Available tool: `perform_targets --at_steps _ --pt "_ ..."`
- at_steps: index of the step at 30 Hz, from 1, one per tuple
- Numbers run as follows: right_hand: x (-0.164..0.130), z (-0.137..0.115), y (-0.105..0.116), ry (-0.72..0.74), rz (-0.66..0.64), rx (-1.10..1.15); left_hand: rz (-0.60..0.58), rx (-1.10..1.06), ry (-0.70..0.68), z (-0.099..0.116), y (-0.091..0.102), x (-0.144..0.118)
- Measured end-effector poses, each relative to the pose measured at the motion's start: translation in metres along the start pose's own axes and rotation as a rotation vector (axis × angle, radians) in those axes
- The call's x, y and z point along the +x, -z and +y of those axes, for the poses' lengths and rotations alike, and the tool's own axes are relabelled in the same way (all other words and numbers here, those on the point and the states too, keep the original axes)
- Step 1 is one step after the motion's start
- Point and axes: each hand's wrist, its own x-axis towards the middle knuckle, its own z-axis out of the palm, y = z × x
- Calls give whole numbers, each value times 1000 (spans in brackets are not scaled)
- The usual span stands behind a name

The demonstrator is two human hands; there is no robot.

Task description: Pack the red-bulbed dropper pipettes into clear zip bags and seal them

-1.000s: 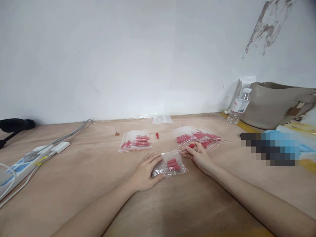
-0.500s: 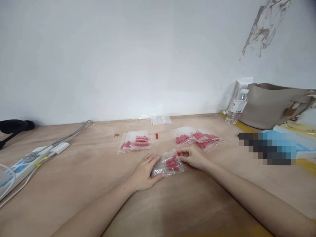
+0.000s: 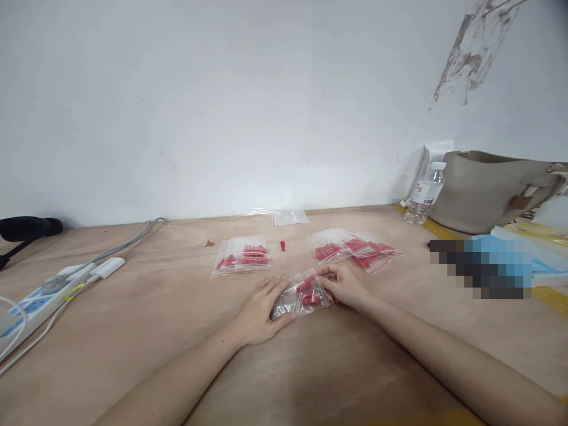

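Observation:
A clear zip bag (image 3: 290, 302) lies on the table in front of me, with several red-bulbed droppers (image 3: 309, 299) inside. My left hand (image 3: 261, 310) rests flat over the bag's left end, fingers and thumb spread. At the bag's right edge, my right hand (image 3: 344, 286) is closed in a pinch; its fingertips partly cover the edge and the bulbs there. Just beyond the bag is a single dropper (image 3: 283, 246) with a red bulb and a thin clear stem. Filled zip bags lie in a left pile (image 3: 244, 254) and a fanned right pile (image 3: 350, 247).
A flat zip bag (image 3: 289, 218) lies by the wall. At right stand a water bottle (image 3: 425, 194) and a grey handbag (image 3: 481, 192), with a blue item (image 3: 497, 251) in front. On the left are a power strip (image 3: 31, 307) with cables and a black object (image 3: 29, 228).
The red bulbs inside the bag have shifted and lie less evenly. My right hand's fingers have moved slightly at the bag's edge. My left hand has stayed in place.

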Motion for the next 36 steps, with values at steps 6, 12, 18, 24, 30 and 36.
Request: perform_targets --at_steps 6,12,18,24,30,36 --pt "-3 -4 -3 -90 -101 -7 -11 10 -5 -1 -1 -1" --pt "2 2 -7 60 -70 -19 -12 19 0 -1 0 -1" --pt "6 -10 15 178 -13 -306 -17 22 -33 0 1 -1" --pt "48 -37 -7 184 169 -733 -16 16 -67 0 0 -2" --pt "100 -40 -66 37 168 -795 -25 -41 -41 -2 1 -1" --pt "116 -45 -71 -21 158 -717 -67 -6 -44 -3 0 -2"
